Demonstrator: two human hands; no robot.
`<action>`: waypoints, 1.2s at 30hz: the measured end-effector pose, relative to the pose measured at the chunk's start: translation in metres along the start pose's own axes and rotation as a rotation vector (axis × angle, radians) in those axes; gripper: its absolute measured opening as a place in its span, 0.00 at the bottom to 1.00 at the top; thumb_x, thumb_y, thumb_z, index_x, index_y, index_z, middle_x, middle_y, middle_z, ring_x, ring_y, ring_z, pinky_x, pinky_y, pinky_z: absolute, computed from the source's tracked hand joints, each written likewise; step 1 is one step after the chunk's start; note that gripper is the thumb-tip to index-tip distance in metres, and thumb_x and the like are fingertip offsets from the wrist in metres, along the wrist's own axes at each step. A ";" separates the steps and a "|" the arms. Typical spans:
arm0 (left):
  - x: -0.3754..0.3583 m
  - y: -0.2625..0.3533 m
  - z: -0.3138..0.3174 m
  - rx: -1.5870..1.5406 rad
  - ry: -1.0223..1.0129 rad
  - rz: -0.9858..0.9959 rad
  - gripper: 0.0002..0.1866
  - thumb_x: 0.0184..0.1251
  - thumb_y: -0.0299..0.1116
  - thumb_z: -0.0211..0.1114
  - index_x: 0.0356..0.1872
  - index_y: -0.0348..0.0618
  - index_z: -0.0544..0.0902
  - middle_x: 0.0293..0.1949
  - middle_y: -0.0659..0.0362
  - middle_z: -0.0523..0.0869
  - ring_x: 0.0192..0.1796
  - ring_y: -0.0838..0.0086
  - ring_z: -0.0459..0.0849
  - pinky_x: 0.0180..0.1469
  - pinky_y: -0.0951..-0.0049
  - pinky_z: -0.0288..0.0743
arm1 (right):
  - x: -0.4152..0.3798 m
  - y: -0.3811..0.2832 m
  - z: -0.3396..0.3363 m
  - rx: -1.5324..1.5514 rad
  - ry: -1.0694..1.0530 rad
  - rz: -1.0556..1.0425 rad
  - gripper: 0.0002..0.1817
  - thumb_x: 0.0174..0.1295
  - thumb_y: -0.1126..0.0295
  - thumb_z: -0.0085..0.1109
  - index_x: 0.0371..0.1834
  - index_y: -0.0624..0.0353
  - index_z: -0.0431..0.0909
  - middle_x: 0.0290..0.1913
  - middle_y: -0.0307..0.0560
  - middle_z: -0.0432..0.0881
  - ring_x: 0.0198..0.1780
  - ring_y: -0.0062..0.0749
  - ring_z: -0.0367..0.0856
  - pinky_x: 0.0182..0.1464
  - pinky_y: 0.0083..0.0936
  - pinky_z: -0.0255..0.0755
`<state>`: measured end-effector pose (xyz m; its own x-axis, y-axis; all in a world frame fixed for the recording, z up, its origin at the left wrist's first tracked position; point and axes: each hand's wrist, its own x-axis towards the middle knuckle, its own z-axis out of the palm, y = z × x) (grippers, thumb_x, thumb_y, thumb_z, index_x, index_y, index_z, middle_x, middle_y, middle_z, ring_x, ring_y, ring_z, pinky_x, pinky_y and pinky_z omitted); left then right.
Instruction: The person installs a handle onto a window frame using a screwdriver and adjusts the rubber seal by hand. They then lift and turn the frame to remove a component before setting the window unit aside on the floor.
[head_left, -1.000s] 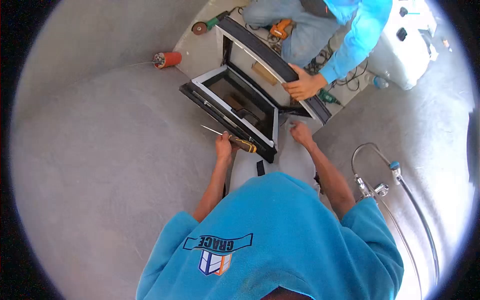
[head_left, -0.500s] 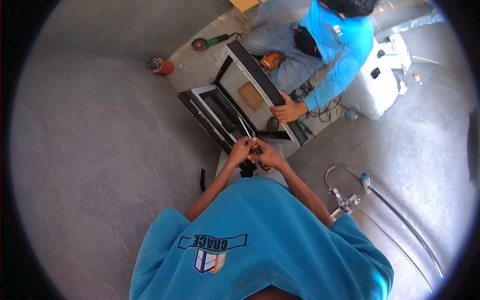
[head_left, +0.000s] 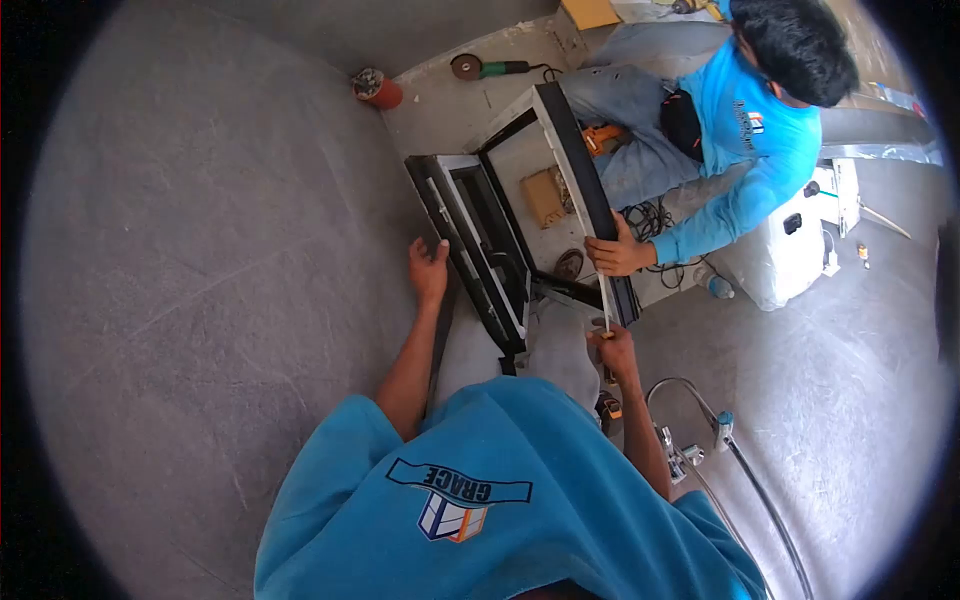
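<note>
A black and white frame [head_left: 580,160] stands opened out in front of me, with a narrower hinged black panel [head_left: 465,250] on its left. My left hand [head_left: 428,272] is raised just left of that panel, fingers spread, holding nothing. At the frame's lower right corner, my right hand [head_left: 614,352] is closed around a screwdriver [head_left: 606,318], whose shaft points up along the frame. A co-worker's hand [head_left: 620,252] rests on the right side of the frame, a little above my right hand.
The co-worker [head_left: 750,130] sits at the upper right. An angle grinder [head_left: 485,68], a red container [head_left: 378,90], a cardboard box [head_left: 545,197] and black cables [head_left: 650,222] lie beyond. A shower hose and tap [head_left: 682,455] are at the lower right.
My hands, together before around the screwdriver, have parted: the left went to the panel's left side, the right moved right with the screwdriver. The view has shifted, and the co-worker's head has turned.
</note>
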<state>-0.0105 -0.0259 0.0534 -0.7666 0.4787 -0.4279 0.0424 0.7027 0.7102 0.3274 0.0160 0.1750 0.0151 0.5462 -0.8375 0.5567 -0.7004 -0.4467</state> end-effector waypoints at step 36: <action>-0.014 -0.010 0.061 -0.208 -0.040 -0.099 0.34 0.66 0.51 0.57 0.59 0.27 0.66 0.56 0.48 0.72 0.58 0.65 0.70 0.61 0.70 0.59 | 0.031 -0.002 -0.014 -0.083 0.157 -0.022 0.13 0.53 0.67 0.65 0.38 0.61 0.79 0.31 0.48 0.81 0.33 0.32 0.79 0.39 0.29 0.71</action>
<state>0.0392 -0.0076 0.0176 -0.7342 0.4365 -0.5200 -0.1676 0.6258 0.7618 0.3385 0.0411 0.1550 0.1276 0.6305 -0.7656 0.6250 -0.6505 -0.4315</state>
